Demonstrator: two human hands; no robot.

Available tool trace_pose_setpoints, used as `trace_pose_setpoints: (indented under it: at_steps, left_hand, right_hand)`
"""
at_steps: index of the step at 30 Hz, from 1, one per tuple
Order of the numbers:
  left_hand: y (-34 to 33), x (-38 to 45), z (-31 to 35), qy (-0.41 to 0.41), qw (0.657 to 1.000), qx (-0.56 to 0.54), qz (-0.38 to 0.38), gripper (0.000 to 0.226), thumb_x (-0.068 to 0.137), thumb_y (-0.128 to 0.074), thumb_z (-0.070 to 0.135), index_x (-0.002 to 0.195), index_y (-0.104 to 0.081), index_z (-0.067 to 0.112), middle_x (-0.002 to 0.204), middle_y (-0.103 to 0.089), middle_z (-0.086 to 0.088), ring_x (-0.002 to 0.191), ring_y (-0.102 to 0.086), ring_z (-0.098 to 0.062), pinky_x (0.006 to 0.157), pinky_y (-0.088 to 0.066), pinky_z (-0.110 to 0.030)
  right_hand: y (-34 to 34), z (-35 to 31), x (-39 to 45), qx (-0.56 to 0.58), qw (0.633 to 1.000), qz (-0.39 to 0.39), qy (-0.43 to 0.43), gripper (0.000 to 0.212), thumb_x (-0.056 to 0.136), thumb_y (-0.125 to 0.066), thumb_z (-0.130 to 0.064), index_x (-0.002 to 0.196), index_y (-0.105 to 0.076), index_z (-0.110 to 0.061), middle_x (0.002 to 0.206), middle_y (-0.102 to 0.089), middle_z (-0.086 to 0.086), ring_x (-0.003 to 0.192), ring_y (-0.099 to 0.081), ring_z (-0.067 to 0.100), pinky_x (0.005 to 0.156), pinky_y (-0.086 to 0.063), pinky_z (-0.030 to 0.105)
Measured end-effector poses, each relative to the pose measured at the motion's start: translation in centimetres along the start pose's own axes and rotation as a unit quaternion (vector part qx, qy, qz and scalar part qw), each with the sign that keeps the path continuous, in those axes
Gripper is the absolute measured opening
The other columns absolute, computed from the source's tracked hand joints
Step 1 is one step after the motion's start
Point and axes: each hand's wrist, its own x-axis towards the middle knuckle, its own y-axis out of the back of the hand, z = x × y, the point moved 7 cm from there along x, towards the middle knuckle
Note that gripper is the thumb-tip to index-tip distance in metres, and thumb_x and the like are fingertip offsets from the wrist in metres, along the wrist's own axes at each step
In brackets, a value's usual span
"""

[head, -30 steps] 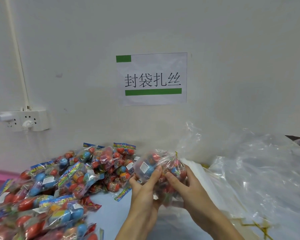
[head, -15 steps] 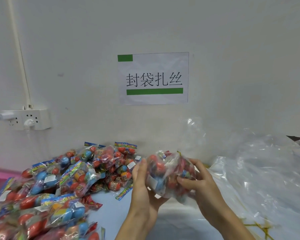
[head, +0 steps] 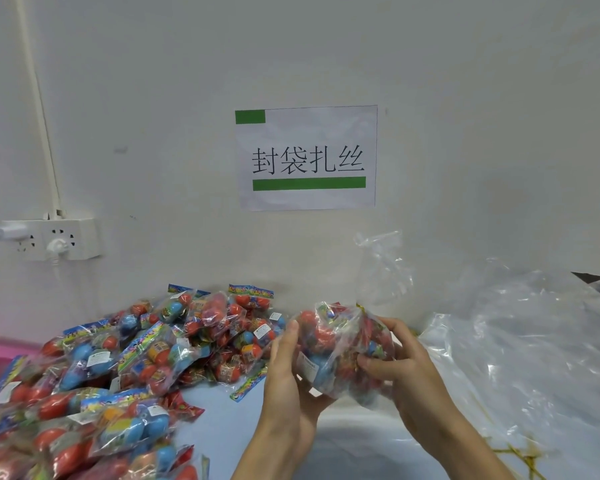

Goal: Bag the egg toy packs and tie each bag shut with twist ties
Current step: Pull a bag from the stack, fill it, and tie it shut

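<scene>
Clear plastic bag (head: 340, 351) full of egg toy packs is held above the bench (head: 222, 424), left hand (head: 288, 379) cupping beneath, right hand (head: 395, 362) gripping its side. It looks light, soft and slippery; better held near the tied neck.

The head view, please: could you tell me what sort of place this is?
Probably a packing workstation: a printed wall sign above the table, a heap of egg toy packs, and clear plastic bags piled at the right.
</scene>
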Motion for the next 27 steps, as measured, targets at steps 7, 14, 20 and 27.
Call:
trace_pose_setpoints:
  at_steps: [7, 14, 20, 27]
  left_hand:
    - [0.1, -0.3, 0.0, -0.026, 0.999, 0.045, 0.016, 0.058, 0.075, -0.064, 0.052, 0.114, -0.068, 0.009, 0.108, -0.069, -0.018, 0.096, -0.064, -0.033, 0.066, -0.058, -0.047]
    - [-1.0, -0.8, -0.3, -0.044, 0.996, 0.076, 0.003, 0.039, 0.081, -0.062, 0.054, 0.116, -0.07, 0.037, 0.113, -0.072, -0.005, 0.101, -0.069, -0.032, 0.067, -0.059, -0.048]
    - [-1.4, -1.3, -0.6, -0.013, 0.998, 0.051, 0.018, 0.041, 0.077, -0.061, 0.055, 0.112, -0.073, 0.036, 0.118, -0.069, -0.016, 0.1, -0.066, -0.036, 0.066, -0.06, -0.05]
    - [-1.5, -1.3, -1.2, 0.015, 1.0, 0.008, 0.002, 0.049, 0.083, -0.058, 0.057, 0.109, -0.075, 0.02, 0.103, -0.069, -0.014, 0.092, -0.065, -0.033, 0.064, -0.06, -0.046]
  right_hand:
    - [1.7, 1.0, 0.3, 0.029, 0.997, 0.051, -0.046, 0.028, 0.09, -0.062, -0.013, 0.114, -0.064, -0.026, 0.102, -0.077, 0.008, 0.089, -0.075, 0.028, 0.07, -0.06, 0.044]
    - [2.0, 0.5, -0.5, 0.008, 0.995, 0.06, -0.075, 0.022, 0.095, -0.06, -0.035, 0.111, -0.06, -0.02, 0.097, -0.078, 0.006, 0.089, -0.076, 0.026, 0.072, -0.061, 0.043]
    - [2.7, -0.8, -1.8, 0.022, 0.992, -0.007, -0.126, 0.047, 0.084, -0.072, -0.05, 0.12, -0.064, -0.021, 0.115, -0.074, 0.013, 0.105, -0.072, 0.033, 0.082, -0.06, 0.05]
    - [3.8, -1.0, -2.6, 0.05, 0.984, -0.015, -0.169, 0.068, 0.074, -0.082, -0.034, 0.133, -0.053, -0.016, 0.129, -0.065, 0.018, 0.112, -0.067, 0.042, 0.089, -0.057, 0.059]
